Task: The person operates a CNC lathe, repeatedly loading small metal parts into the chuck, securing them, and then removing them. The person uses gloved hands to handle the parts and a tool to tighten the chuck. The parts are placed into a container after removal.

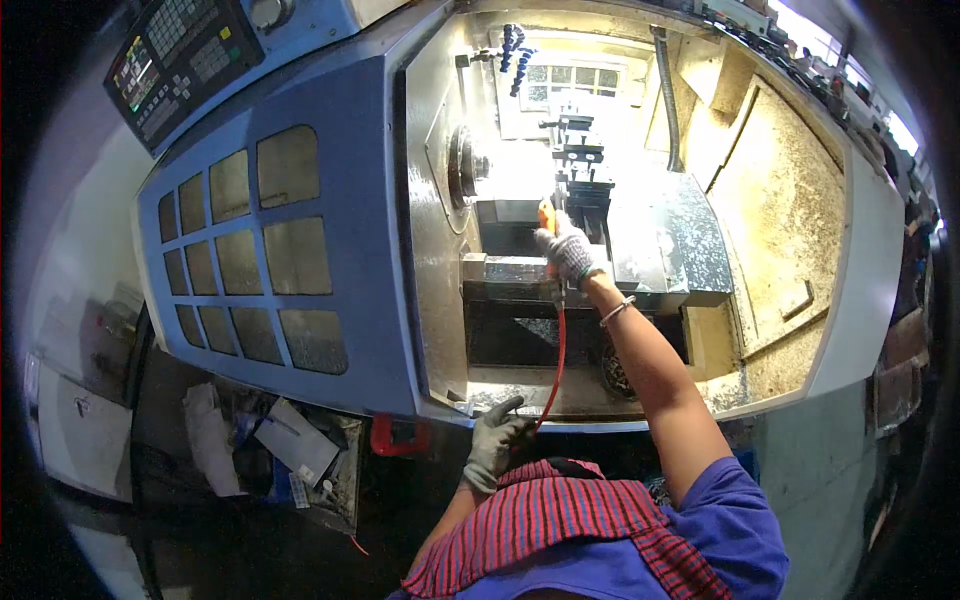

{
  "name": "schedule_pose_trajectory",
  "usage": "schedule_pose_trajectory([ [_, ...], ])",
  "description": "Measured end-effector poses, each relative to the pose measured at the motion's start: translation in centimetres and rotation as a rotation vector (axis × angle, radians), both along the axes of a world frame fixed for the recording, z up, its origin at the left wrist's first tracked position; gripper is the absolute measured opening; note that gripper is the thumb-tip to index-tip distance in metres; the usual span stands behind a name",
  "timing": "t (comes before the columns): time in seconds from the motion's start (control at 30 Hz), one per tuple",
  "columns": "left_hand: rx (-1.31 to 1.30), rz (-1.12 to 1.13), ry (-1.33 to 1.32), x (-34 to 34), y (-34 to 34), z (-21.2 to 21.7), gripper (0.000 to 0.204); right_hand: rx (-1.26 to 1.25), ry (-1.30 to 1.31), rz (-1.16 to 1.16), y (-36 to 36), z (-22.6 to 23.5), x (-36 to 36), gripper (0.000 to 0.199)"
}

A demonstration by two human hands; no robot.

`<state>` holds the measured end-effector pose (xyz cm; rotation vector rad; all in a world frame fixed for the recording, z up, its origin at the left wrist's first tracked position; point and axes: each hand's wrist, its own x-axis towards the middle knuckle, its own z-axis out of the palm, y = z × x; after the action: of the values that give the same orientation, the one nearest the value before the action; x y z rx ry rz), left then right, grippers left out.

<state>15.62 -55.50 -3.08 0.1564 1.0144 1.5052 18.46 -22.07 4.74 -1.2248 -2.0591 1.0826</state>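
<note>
My right hand [572, 252], in a pale knitted glove, is closed around an orange air blow gun [547, 216]. It reaches into the bright inside of a lathe. From the gun a red air hose [560, 360] runs down toward the front sill. My left hand [492, 445], in a grey-green glove, is low at that sill with its fingers stretched out, beside the hose; whether they touch it I cannot tell. Left of the gun is the lathe's round chuck [463, 167], partly washed out by glare. Just beyond the gun stands a block of dark tool holders [583, 190].
A blue sliding door [370, 250] with small windows borders the opening on the left, below a control panel [180, 65]. Blue coolant nozzles [515, 60] hang above the chuck. Metal chips [617, 372] lie in the machine's lower part. A cluttered side table [340, 480] stands at lower left.
</note>
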Motion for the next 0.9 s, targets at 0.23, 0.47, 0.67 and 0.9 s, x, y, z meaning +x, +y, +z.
schedule_pose_trajectory([
  [0.23, -0.051, 0.087, 0.014, -0.4, -1.6, -2.4, 0.039, 0.010, 0.104, 0.032, 1.2, 1.2, -0.1, 0.039],
  [0.47, -0.144, 0.055, 0.062, -0.3, -1.1, -2.9, 0.036, -0.002, 0.175, 0.029, 1.6, 0.3, 0.0, 0.039],
  [0.67, 0.015, 0.007, -0.001, -0.4, -1.1, -3.3, 0.039, 0.258, 0.079, 0.067, 4.4, -2.8, 0.4, 0.043],
  [0.9, -0.062, 0.002, 0.180, -1.6, -4.5, -3.0, 0.019, -0.082, 0.393, 0.289, -7.2, -1.4, 4.6, 0.070],
])
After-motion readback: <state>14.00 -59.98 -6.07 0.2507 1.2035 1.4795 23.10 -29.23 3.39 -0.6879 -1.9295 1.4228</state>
